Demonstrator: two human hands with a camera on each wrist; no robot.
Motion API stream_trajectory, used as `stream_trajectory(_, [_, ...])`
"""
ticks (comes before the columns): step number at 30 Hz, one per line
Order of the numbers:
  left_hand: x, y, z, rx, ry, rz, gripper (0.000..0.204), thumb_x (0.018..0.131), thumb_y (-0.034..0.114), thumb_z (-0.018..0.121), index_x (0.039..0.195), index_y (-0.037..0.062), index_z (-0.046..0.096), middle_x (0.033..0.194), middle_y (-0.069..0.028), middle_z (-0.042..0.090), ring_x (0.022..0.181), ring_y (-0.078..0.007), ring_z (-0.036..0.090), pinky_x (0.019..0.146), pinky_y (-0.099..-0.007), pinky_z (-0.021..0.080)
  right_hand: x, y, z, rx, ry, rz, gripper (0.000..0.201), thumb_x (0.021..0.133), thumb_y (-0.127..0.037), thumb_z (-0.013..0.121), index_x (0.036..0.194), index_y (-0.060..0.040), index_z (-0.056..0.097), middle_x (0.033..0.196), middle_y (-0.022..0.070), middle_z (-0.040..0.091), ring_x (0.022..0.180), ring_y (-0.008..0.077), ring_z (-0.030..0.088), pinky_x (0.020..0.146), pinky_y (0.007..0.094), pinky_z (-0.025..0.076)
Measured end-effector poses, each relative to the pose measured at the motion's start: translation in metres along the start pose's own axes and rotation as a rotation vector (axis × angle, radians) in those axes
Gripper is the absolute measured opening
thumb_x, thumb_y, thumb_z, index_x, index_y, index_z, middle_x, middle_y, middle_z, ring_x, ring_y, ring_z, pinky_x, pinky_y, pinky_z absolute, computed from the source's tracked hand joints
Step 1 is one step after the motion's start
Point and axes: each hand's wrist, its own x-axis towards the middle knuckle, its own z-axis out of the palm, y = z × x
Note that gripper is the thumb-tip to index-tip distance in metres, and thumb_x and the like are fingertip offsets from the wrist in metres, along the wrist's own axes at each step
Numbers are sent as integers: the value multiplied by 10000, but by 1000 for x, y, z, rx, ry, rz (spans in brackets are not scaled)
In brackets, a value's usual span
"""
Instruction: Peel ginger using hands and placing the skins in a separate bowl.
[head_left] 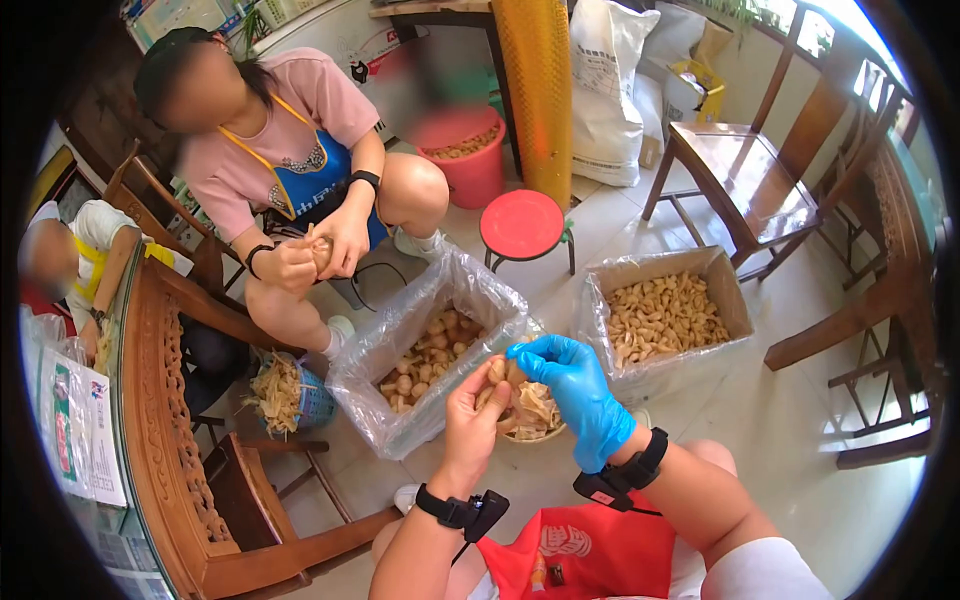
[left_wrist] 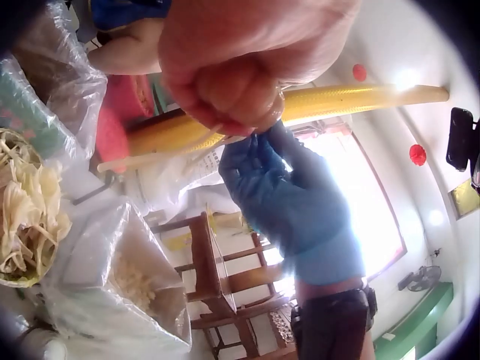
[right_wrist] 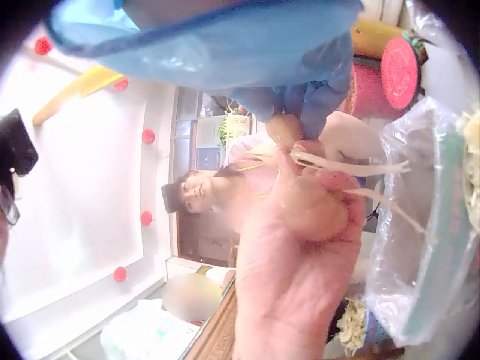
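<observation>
My bare left hand [head_left: 468, 425] curls around a pale, rounded bulb-like piece [left_wrist: 240, 94], also visible against the palm in the right wrist view. Over it, the blue-gloved right hand [head_left: 582, 392] pinches a smaller pale piece [right_wrist: 285, 131] at its fingertips, touching or nearly touching the left fingers. Thin pale strips [right_wrist: 360, 165] hang from between the two hands. Directly below in the head view lie pale peels [head_left: 537, 410] in a round basket, partly hidden by the hands.
A plastic-lined box [head_left: 375, 425] of rounded pieces is left of the hands; another lined box [head_left: 668, 362] with pale pieces is right. Beyond are a red stool [head_left: 522, 224], a pink bucket [head_left: 474, 182] and a seated person holding a piece. A blue basket [head_left: 316, 400] holds peelings.
</observation>
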Motion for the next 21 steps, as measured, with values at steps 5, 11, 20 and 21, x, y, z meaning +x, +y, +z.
stream_trajectory(5, [3,-8,5,65,38,49,383,898,141,598,1244,6,501,913,-3,613,733,-53,539,623,-199,455,1,-2,-2,-11,-15,18,154,857,-108,621,963,2,640,852,27,630,777,100,565,723,248,472])
stream_trajectory(11, [1,-6,9,94,59,65,339,895,115,598,1212,26,517,812,19,561,633,-40,488,497,-181,372,-9,-14,7,-423,6,-137,234,864,-132,604,1038,23,610,835,63,636,755,101,558,701,251,473])
stream_trajectory(20, [-3,-16,-2,472,77,54,289,870,73,599,1144,-5,550,823,-38,607,644,-59,548,517,-208,440,1,-20,-18,-886,-325,-497,266,786,-66,604,1051,-70,625,912,125,634,822,287,616,730,358,490])
stream_trajectory(21, [-1,-23,-9,611,26,89,293,873,95,604,1141,0,535,785,-5,569,627,-54,534,503,-203,447,4,-16,-23,-948,-376,-526,251,784,-67,602,1033,-76,629,918,139,625,833,318,603,731,374,489])
